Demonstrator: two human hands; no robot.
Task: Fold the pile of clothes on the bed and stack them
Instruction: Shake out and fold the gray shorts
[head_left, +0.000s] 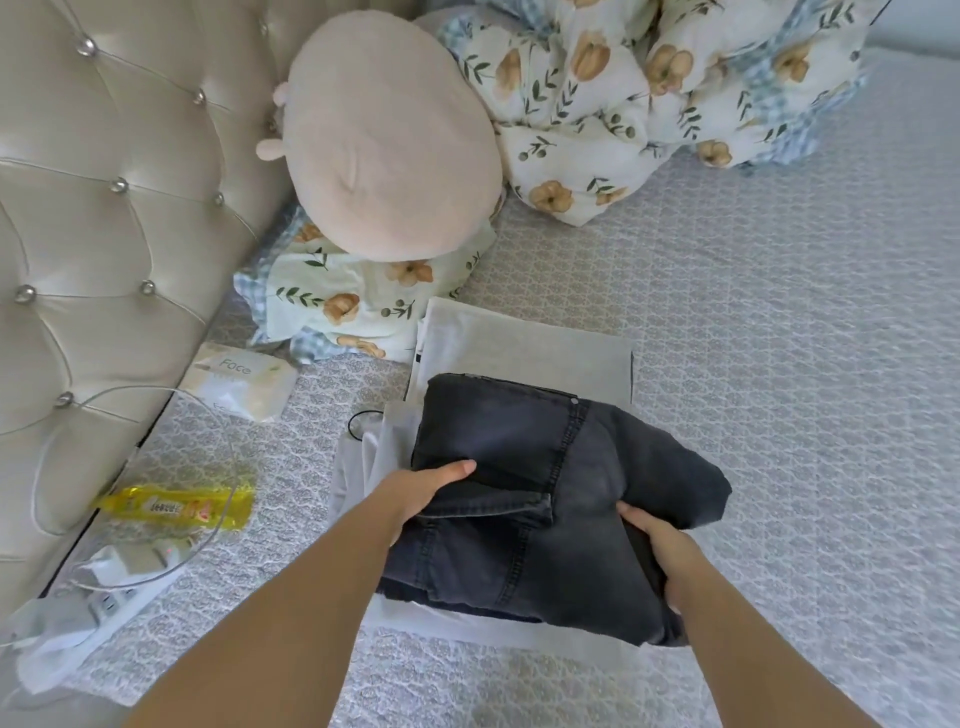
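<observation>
On top of the folded white garment (524, 343), dark grey jeans (545, 493) lie folded. My left hand (426, 491) grips their left edge, thumb on top; my right hand (657, 551) clutches their right fold.

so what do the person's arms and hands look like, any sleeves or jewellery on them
Both forearms are bare right to the bottom edge of the picture, with no sleeve in view. The left hand and right hand wear no gloves. No watch, bracelet or ring shows on the parts visible.
</observation>
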